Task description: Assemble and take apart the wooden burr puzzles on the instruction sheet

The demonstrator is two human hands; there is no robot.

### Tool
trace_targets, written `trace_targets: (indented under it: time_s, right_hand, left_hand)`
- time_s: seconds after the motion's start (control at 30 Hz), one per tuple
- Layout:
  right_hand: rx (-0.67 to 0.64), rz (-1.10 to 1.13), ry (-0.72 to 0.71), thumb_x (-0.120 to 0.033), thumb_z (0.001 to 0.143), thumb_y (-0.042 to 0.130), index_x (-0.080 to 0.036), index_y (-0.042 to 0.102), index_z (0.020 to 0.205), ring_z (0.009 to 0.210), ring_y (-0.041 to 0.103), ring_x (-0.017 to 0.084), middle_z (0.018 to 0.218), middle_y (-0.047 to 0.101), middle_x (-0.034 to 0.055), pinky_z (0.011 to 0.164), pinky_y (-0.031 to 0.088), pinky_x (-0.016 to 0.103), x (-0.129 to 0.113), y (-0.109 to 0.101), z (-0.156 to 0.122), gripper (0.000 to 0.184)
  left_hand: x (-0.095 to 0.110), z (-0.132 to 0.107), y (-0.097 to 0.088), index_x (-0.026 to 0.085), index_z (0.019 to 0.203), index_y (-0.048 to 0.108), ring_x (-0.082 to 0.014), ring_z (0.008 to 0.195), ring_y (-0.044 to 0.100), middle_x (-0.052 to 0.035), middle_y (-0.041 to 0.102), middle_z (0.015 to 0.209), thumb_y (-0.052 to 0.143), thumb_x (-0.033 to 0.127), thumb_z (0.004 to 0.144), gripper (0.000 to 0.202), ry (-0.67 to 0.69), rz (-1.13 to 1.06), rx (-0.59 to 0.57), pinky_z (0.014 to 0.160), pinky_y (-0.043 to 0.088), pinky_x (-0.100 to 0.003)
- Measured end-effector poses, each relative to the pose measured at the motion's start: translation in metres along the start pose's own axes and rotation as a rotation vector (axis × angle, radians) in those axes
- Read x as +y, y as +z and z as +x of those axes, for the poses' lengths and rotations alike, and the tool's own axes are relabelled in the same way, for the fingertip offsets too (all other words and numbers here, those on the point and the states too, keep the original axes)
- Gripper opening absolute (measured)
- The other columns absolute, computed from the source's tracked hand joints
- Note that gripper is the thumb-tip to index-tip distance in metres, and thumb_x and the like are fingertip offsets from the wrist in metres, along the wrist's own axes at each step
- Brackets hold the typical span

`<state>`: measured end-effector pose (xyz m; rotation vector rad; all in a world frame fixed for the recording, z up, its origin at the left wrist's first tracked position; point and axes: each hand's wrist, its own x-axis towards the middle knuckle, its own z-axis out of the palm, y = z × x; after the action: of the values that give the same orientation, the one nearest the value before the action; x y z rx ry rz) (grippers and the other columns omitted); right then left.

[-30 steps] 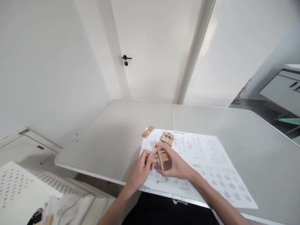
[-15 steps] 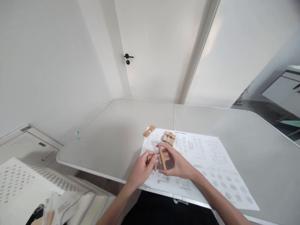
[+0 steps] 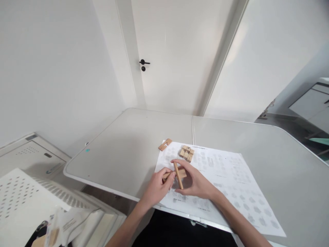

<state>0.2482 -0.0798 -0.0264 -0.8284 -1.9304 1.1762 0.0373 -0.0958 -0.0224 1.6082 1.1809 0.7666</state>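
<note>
My left hand is closed on the left end of a flat wooden puzzle piece, held just above the printed paper. My right hand grips a second flat wooden piece, seen nearly edge-on, by its two ends between thumb and fingers. This second piece stands across the first, and the two seem to meet near the middle; my fingers partly hide the join. Beyond my hands a block of small wooden cubes lies on the paper. A notched flat wooden piece rests at the paper's upper left corner.
The large printed sheet lies on a pale folding table with a centre seam. At lower left stand a white perforated basket and a white cabinet. A white door is behind the table.
The camera view has shifted slightly. My left fingers have moved a little closer to the upright piece; both hands keep their holds. The block and the loose notched piece stay put.
</note>
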Motion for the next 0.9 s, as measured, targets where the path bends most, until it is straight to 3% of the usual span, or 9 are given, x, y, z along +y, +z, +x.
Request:
trace_targets:
  time_s: [0.2, 0.37, 0.43, 0.53, 0.63, 0.77, 0.9]
  right_hand:
    - [-0.012, -0.015, -0.013, -0.025, 0.077, 0.087, -0.035, 0.043, 0.153, 0.127, 0.061, 0.031, 0.152, 0.052, 0.0089, 0.112, 0.049, 0.049, 0.000, 0.000, 0.000, 0.089]
    - [0.052, -0.047, -0.029, -0.041, 0.076, 0.091, -0.036, 0.033, 0.160, 0.133, 0.057, 0.033, 0.164, 0.040, 0.0111, 0.114, 0.047, 0.051, 0.003, -0.001, -0.003, 0.103]
    - [0.142, -0.063, -0.050, -0.045, 0.085, 0.083, -0.033, 0.036, 0.159, 0.128, 0.059, 0.032, 0.160, 0.045, 0.0128, 0.109, 0.051, 0.051, 0.006, -0.003, -0.002, 0.088]
    - [0.407, -0.189, -0.033, -0.042, 0.101, 0.062, -0.028, 0.053, 0.143, 0.115, 0.064, 0.030, 0.139, 0.061, 0.0135, 0.100, 0.054, 0.050, 0.013, -0.008, 0.000, 0.046]
    - [0.661, -0.426, 0.012, -0.042, 0.099, 0.063, -0.025, 0.057, 0.134, 0.121, 0.060, 0.033, 0.132, 0.063, 0.0148, 0.102, 0.052, 0.056, 0.028, -0.012, 0.003, 0.039]
    - [0.657, -0.655, 0.012, -0.041, 0.095, 0.066, -0.022, 0.047, 0.146, 0.139, 0.047, 0.038, 0.149, 0.052, 0.0177, 0.115, 0.040, 0.064, 0.050, -0.015, 0.004, 0.058]
    - [0.603, -0.690, 0.059, -0.037, 0.095, 0.066, -0.021, 0.048, 0.144, 0.135, 0.049, 0.039, 0.142, 0.059, 0.0172, 0.113, 0.040, 0.064, 0.059, -0.016, 0.005, 0.055]
  left_hand:
    - [0.000, 0.000, 0.001, 0.021, 0.084, 0.057, -0.0133, 0.056, 0.050, 0.0037, 0.056, 0.061, 0.051, 0.044, 0.104, 0.032, 0.028, -0.011, 0.004, 0.058, 0.038, -0.026]
    - [0.000, -0.001, 0.000, 0.020, 0.088, 0.057, -0.0113, 0.054, 0.045, 0.0043, 0.055, 0.062, 0.053, 0.049, 0.103, 0.033, 0.015, -0.110, 0.054, 0.055, 0.035, -0.024]
    - [0.000, 0.000, 0.000, 0.020, 0.091, 0.057, -0.0094, 0.050, 0.041, 0.0048, 0.055, 0.064, 0.053, 0.053, 0.103, 0.035, -0.009, -0.205, 0.088, 0.051, 0.034, -0.024]
    - [0.000, 0.002, -0.002, 0.019, 0.097, 0.058, -0.0078, 0.047, 0.042, 0.0036, 0.058, 0.070, 0.051, 0.058, 0.102, 0.040, -0.022, -0.335, 0.132, 0.048, 0.034, -0.023]
    - [-0.003, 0.004, -0.003, 0.018, 0.102, 0.059, -0.0080, 0.048, 0.045, 0.0021, 0.059, 0.074, 0.053, 0.060, 0.101, 0.043, -0.023, -0.439, 0.173, 0.046, 0.034, -0.023]
    - [-0.005, 0.005, -0.002, 0.018, 0.100, 0.060, -0.0075, 0.049, 0.044, 0.0025, 0.058, 0.072, 0.057, 0.060, 0.099, 0.042, -0.037, -0.519, 0.215, 0.047, 0.034, -0.022]
    - [-0.004, 0.004, -0.002, 0.018, 0.099, 0.059, -0.0064, 0.047, 0.033, 0.0070, 0.046, 0.063, 0.059, 0.061, 0.097, 0.043, -0.090, -0.571, 0.224, 0.046, 0.029, -0.021]
